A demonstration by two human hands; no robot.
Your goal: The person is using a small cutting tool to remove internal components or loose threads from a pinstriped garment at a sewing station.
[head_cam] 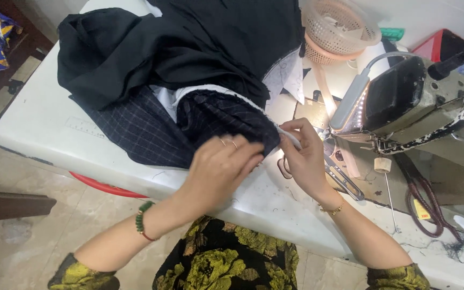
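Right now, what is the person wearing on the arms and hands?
The left hand has rings on two fingers and a bracelet of green beads on the wrist. The right hand has a thin gold-coloured bracelet on its wrist. Both forearms are bare; black sleeves with yellow-green flowers begin near the elbows.

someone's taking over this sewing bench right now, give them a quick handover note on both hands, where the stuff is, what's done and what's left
Left hand: resting on the dark checked fabric, pressing its gathered edge.
Right hand: pinching the white edge strip at the fabric's end, beside the sewing machine.
Black cloth is piled behind on the white table; thread snips lie by the right hand; a pink basket sits at the back.
Done: fabric brought up beside the machine.
Left: the edge is not yet under the machine head; how much is stitched cannot be seen.
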